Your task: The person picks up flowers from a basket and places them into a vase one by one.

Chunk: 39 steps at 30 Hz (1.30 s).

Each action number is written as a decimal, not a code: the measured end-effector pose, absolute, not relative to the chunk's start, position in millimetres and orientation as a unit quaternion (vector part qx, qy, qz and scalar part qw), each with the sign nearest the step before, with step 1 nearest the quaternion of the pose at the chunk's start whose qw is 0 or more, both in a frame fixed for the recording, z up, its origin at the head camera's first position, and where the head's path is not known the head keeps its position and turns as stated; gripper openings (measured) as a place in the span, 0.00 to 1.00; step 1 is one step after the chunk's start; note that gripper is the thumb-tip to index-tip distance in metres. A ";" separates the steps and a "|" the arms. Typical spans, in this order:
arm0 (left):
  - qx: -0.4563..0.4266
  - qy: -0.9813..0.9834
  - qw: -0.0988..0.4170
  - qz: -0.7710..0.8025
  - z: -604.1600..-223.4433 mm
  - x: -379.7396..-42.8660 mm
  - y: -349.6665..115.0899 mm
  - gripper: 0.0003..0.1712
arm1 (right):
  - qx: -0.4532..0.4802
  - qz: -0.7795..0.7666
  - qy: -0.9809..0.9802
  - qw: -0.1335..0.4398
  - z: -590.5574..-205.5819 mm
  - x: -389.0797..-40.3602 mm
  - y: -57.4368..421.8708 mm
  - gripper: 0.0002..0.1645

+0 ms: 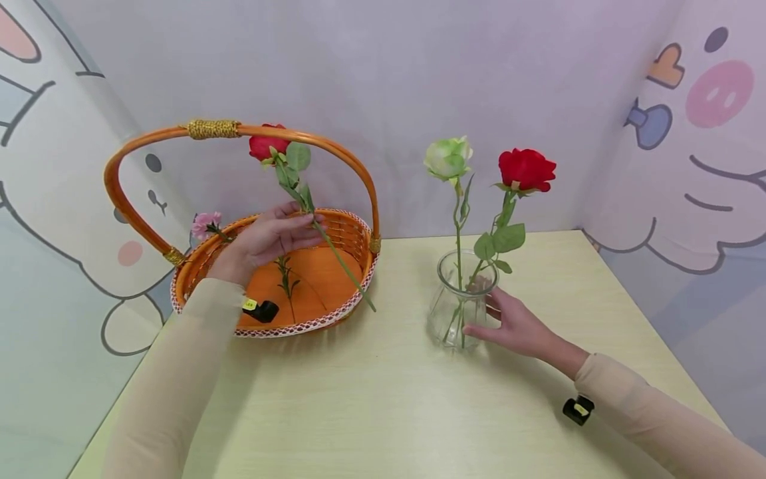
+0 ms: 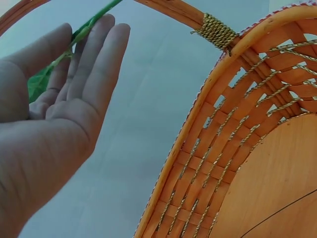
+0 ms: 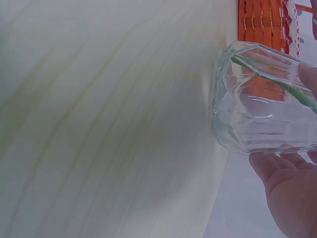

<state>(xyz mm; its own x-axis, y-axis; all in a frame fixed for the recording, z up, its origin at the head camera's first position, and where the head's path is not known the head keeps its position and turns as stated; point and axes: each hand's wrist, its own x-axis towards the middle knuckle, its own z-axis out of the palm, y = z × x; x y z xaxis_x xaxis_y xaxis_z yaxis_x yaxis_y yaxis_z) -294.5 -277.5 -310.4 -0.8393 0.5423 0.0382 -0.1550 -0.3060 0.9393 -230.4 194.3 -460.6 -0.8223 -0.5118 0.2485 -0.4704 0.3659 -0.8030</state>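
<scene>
My left hand (image 1: 272,238) pinches the green stem of a red artificial rose (image 1: 269,145) above the orange wicker basket (image 1: 317,324). The bloom leans up and left behind the basket handle, and the stem's lower end slants past the front rim. In the left wrist view the thumb and fingertips meet on the stem (image 2: 95,21). A clear glass vase (image 1: 443,313) stands on the table, its side gripped by my right hand (image 1: 523,327). It contains a pale green-white rose (image 1: 447,159) and another red rose (image 1: 526,171). Through the glass (image 3: 247,119), a green stem shows.
Inside the basket lie a pink flower (image 1: 206,225), its head over the left rim, and a leafy green stem (image 1: 287,283). The tall handle (image 1: 335,150) arches over the basket. Curtains with cartoon animals (image 1: 718,219) enclose the pale wooden table (image 1: 383,399).
</scene>
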 end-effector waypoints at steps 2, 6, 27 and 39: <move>0.181 0.543 0.222 0.789 -312.9 -294.8 -276.3 0.10 | -0.299 -0.476 0.827 0.019 -460.8 -230.9 194.2 0.48; 0.176 0.541 0.218 0.793 -316.0 -294.2 -271.5 0.14 | -0.301 -0.478 0.825 0.019 -461.1 -231.8 194.2 0.48; 0.250 0.553 0.266 0.749 -323.7 -289.2 -242.9 0.14 | -0.293 -0.479 0.827 0.026 -461.2 -231.0 194.4 0.48; 0.302 0.490 0.236 0.783 -323.7 -289.6 -217.5 0.10 | -0.294 -0.482 0.825 0.025 -460.9 -230.3 193.9 0.47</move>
<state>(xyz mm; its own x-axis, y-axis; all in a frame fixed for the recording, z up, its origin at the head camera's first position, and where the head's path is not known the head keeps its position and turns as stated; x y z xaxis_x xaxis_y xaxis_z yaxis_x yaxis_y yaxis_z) -289.6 -217.5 -323.7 -0.7066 0.6652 0.2412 -0.0741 -0.4086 0.9097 -230.3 193.9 -460.9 -0.8258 -0.5097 0.2414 -0.4608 0.3631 -0.8098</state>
